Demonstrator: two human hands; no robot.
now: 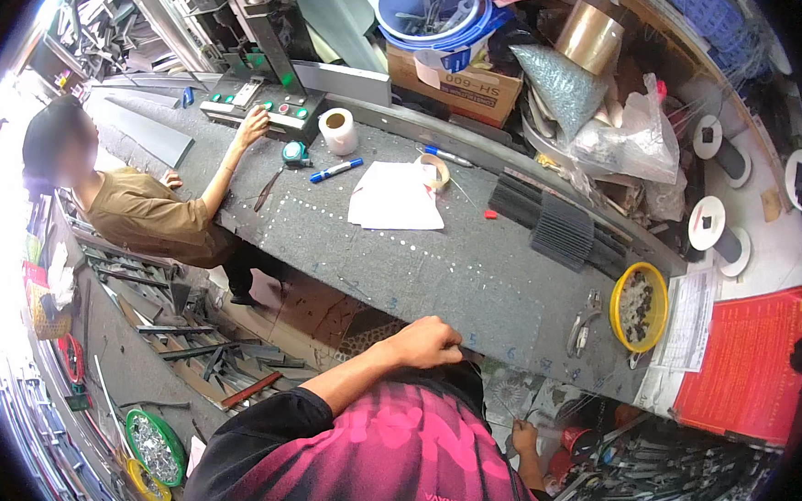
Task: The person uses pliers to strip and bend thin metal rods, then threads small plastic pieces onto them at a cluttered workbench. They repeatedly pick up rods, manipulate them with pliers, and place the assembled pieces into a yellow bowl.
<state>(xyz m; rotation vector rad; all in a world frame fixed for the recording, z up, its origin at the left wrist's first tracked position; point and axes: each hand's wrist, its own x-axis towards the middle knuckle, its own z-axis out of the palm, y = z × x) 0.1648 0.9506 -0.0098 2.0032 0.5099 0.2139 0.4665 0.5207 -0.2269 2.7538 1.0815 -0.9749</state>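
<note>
My left hand (427, 342) is closed, knuckles up, at the near edge of the grey workbench (355, 257). Whatever its curled fingers hold, if anything, is hidden. Below the bench edge on the right, my right hand (525, 437) is small in view with its fingers bent together. Thin pale strands show near it, but I cannot make out whether it grips them. White paper sheets (397, 197) lie on the bench beyond my left hand, with a tape roll (433, 172) at their corner. Two blue markers (336, 170) lie close by.
At left, a co-worker (151, 212) touches the control box (272, 109) of a press machine. A tape measure (295, 154) and white roll (338, 132) stand near it. Dark ribbed strips (563, 228) and a yellow basket (639, 306) sit at right. Metal offcuts (662, 487) pile below.
</note>
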